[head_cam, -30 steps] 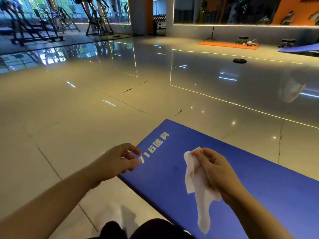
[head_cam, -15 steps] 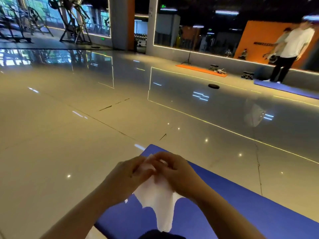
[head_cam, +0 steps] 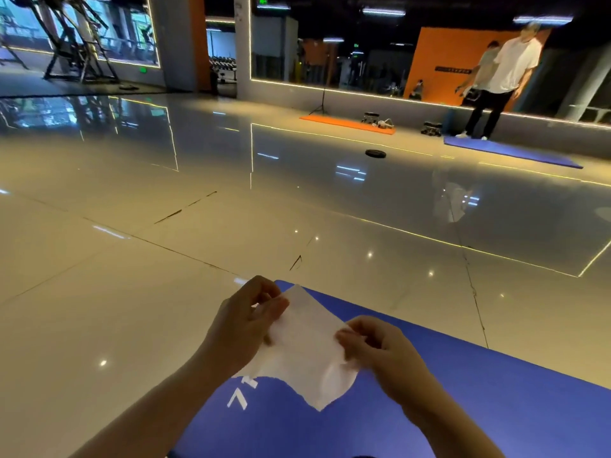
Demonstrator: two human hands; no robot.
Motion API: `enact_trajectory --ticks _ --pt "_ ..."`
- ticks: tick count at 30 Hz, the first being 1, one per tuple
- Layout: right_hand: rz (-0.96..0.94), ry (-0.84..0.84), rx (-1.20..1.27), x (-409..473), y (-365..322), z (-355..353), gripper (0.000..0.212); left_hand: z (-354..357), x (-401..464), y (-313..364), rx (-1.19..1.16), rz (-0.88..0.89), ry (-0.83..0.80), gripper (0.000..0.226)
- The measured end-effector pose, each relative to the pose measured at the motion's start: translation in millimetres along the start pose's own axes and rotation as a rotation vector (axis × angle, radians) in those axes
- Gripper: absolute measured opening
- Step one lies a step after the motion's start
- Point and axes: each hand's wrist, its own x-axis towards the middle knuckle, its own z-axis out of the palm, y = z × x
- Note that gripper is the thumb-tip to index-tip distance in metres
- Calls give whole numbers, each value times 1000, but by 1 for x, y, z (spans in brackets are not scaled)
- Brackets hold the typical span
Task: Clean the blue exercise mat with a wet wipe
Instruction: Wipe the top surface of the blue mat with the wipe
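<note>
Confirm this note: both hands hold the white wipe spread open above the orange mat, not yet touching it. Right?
Not quite. In the head view the left hand and right hand hold the wipe above the blue mat; the orange mat lies far off by the mirror.

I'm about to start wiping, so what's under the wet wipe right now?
The blue mat, with white lettering partly showing below the wet wipe. The rest of the lettering is covered.
</note>
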Motion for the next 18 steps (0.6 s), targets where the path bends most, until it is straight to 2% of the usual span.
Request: enact_trajectory --ticks 3,6,13,16,18 --pt "30 122 57 -8 4 10 15 -3 3 -8 8 3 -55 13" --pt "45 240 7 -18 0 20 14 -10 2 -12 -53 -15 -88 12" --pt "66 305 -32 -40 -30 20 6 -35 -1 -20 -131 30 -116 8" --pt "88 371 -67 -44 -35 23 14 -41 1 -20 -168 25 -107 10" --pt "107 392 -5 -46 -42 27 19 -43 4 -17 -179 26 -102 9"
